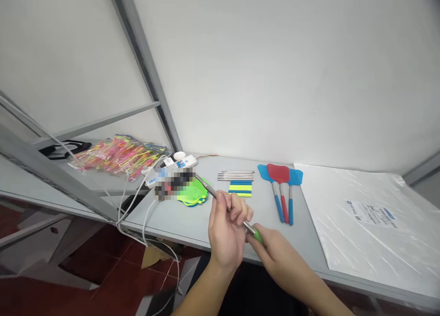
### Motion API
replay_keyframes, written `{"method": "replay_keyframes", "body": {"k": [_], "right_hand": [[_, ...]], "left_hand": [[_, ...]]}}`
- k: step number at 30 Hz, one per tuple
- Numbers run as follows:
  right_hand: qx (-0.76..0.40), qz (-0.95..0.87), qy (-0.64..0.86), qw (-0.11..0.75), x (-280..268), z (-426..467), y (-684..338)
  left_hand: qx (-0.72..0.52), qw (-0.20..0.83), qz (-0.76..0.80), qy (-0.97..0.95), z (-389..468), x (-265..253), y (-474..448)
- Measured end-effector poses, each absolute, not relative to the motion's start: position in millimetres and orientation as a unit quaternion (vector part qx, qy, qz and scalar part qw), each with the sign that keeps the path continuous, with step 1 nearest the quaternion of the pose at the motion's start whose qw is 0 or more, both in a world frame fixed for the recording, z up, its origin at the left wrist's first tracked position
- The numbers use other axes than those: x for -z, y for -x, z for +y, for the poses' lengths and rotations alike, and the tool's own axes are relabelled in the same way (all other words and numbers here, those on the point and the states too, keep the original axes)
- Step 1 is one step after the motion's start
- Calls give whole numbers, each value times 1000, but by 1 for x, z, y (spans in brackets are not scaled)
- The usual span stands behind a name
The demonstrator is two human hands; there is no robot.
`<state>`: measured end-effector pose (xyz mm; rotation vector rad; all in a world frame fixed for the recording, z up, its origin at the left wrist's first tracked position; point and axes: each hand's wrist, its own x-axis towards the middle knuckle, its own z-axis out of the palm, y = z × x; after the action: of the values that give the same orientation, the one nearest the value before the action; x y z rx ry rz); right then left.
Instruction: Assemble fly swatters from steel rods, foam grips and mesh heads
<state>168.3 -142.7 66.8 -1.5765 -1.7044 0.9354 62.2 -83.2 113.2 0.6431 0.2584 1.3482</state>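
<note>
A thin metal rod [208, 186] runs slantwise through my left hand [225, 233], whose fingers are curled round it. At the rod's lower end is a green handle [257, 235], which my right hand [275, 247] grips; part of it is hidden by the fingers. Beyond my hands lie a row of metal rods [235, 175] and several blue and yellow handle sleeves [240, 187]. A stack of green swatter heads [192, 192] sits to the left, next to the upper end of the held rod. Three fly swatters [279, 174], two blue and one red, lie fanned out on the right.
A white wrapped sheet [364, 219] with a label covers the right of the grey table [192, 219]. Power strips [187, 162] with trailing white cables [144, 219] stand at the left. Bagged colourful items [120, 155] lie behind a metal frame post [151, 73].
</note>
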Motion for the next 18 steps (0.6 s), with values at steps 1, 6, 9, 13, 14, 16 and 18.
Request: {"method": "replay_keyframes", "body": {"k": [1, 6, 9, 13, 14, 16, 18], "right_hand": [[-355, -644, 601, 313, -68, -144, -176], [-345, -638, 613, 315, -70, -145, -212], [-331, -635, 618, 325, -69, -140, -224], [-335, -635, 602, 348, -70, -131, -226], [-344, -634, 596, 354, -71, -127, -224], [-363, -627, 584, 367, -74, -120, -218], [-375, -615, 580, 381, -76, -111, -208]], "left_hand": [[-613, 721, 115, -301, -86, -113, -72], [-622, 700, 103, -336, -81, -115, -109], [-612, 702, 99, -351, -71, -114, -122], [-581, 727, 107, -349, -64, -104, -128], [-571, 732, 119, -352, -63, -101, -126], [-548, 721, 172, -387, -63, -94, -119], [-513, 686, 238, -457, -59, -89, -104]]}}
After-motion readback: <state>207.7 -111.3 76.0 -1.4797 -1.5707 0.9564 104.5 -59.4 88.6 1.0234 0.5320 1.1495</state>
